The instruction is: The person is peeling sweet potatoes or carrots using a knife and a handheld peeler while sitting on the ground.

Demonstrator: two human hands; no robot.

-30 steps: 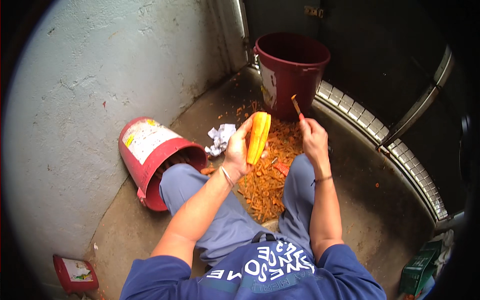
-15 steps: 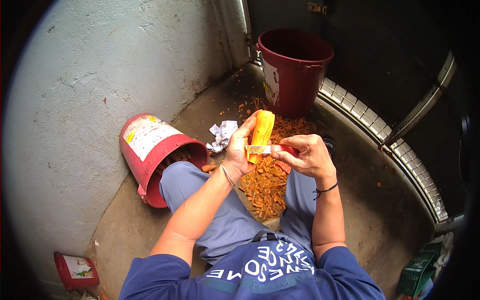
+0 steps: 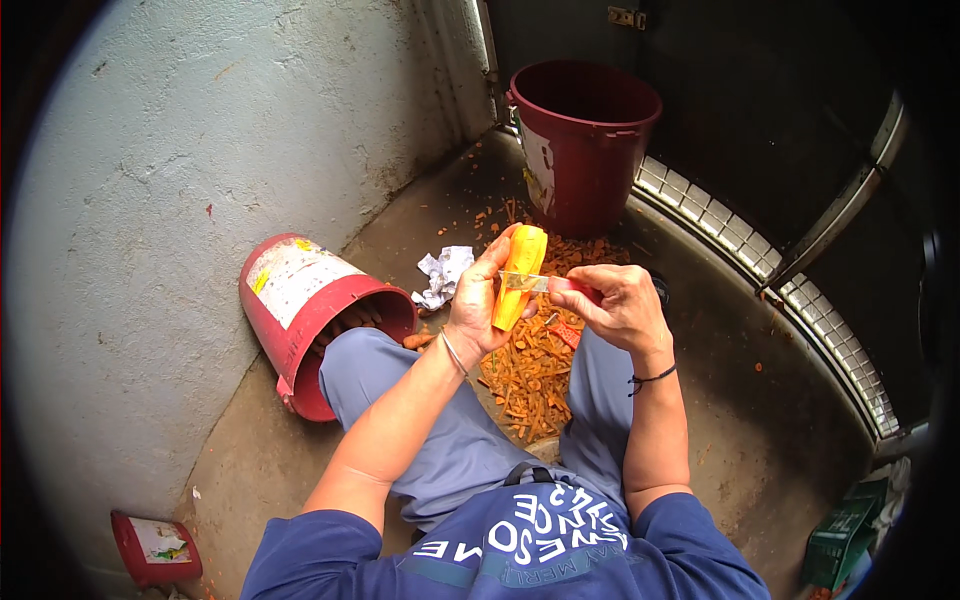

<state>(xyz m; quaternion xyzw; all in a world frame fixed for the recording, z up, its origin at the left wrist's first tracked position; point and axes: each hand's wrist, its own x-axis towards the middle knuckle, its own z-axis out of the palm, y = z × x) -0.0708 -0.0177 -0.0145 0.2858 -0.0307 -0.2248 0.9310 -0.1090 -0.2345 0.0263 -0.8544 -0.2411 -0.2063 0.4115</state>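
Note:
My left hand (image 3: 478, 308) is wrapped round a thick, peeled carrot (image 3: 524, 262), bright yellow-orange and held nearly upright with its top leaning slightly right. In my right hand (image 3: 622, 305) is a peeler with a red handle; its pale flat blade (image 3: 525, 283) lies across the middle of the carrot. Part of the handle is hidden by my fingers. Beneath both hands, a heap of orange peelings (image 3: 530, 385) covers the floor between my legs.
A red bucket (image 3: 290, 340) lies tipped on its side at left, with carrots inside. Crumpled paper (image 3: 443, 275) is beside it. An upright dark red bucket (image 3: 590, 175) stands at the back. A small red container (image 3: 155, 548) sits lower left, a green crate (image 3: 845, 535) lower right.
The peeler blade has moved slightly up along the carrot. The carrot has turned a little in my left hand, its lower end reaching further down.

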